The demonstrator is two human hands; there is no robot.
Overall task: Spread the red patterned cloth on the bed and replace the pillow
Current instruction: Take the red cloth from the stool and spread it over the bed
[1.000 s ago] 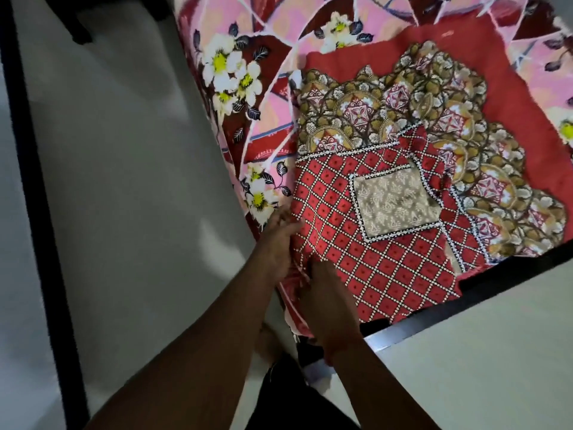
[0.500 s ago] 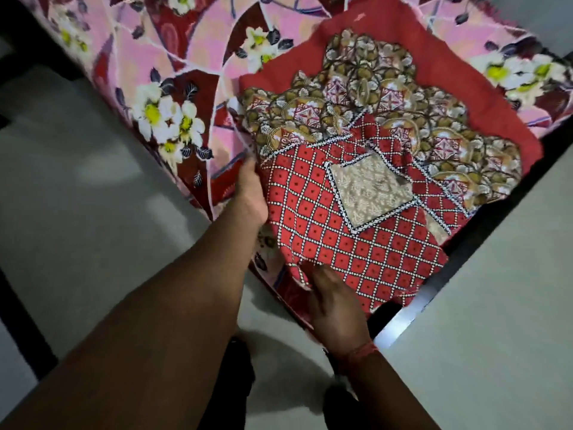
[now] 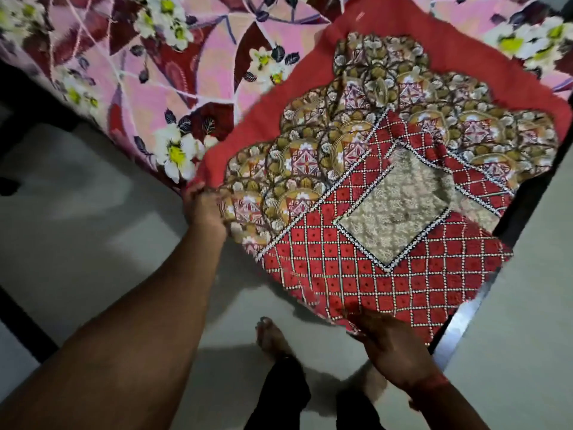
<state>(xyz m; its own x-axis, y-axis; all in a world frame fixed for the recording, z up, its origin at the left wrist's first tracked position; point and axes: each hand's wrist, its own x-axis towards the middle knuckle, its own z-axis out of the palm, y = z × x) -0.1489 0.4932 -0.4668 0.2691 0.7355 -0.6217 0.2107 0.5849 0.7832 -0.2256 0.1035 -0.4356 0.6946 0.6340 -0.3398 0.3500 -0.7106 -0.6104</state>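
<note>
While gripped: red patterned cloth (image 3: 356, 274).

A home bedroom: a bed (image 3: 465, 333) dressed in a pink floral bedsheet (image 3: 186, 72) stands on a pale tiled floor (image 3: 77, 212), beside bare feet (image 3: 273, 336).

The left arm reached forward, bare to the wrist, and the left hand (image 3: 203, 209) gripped the edge of the cloth (image 3: 387, 212) with curled fingers. The right hand (image 3: 389, 346) sat lower and nearer, pinching the cloth's near corner, a red band at its wrist. A bare foot (image 3: 273, 336) showed between the arms.
</note>
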